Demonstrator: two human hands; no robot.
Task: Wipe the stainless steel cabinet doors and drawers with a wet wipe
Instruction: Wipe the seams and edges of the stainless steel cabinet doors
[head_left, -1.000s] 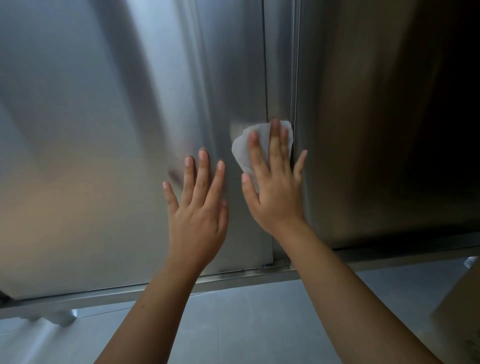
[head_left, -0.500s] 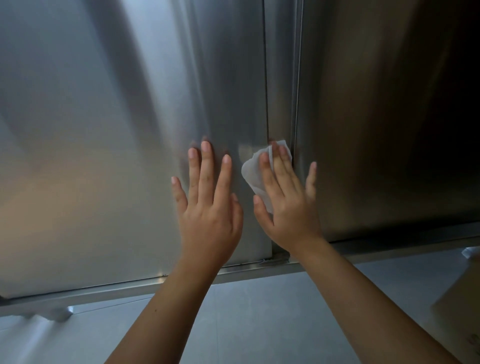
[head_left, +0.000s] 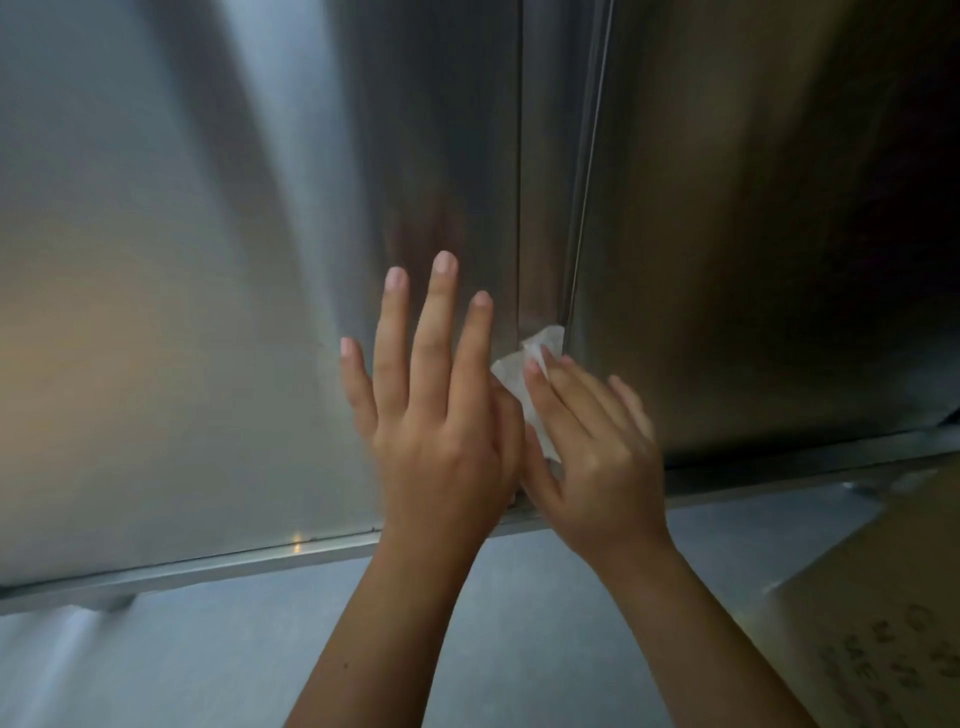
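Two stainless steel cabinet doors fill the view, a left door (head_left: 197, 291) and a darker right door (head_left: 753, 249), split by a vertical seam. My right hand (head_left: 597, 441) presses a white wet wipe (head_left: 524, 374) with straight fingers against the seam, low near the doors' bottom edge. Most of the wipe is hidden under that hand. My left hand (head_left: 436, 415) is spread with straight fingers in front of the left door, right beside the wipe; its fingertips look lifted off the steel.
A steel base rail (head_left: 208, 566) runs under the doors. Below it is grey floor (head_left: 156, 670). A cardboard box (head_left: 893, 649) with dark lettering sits at the lower right, near my right forearm.
My right hand has slid the wipe down the seam toward the bottom rail. My left hand has shifted right, closer to the right hand, and its fingers have lifted.
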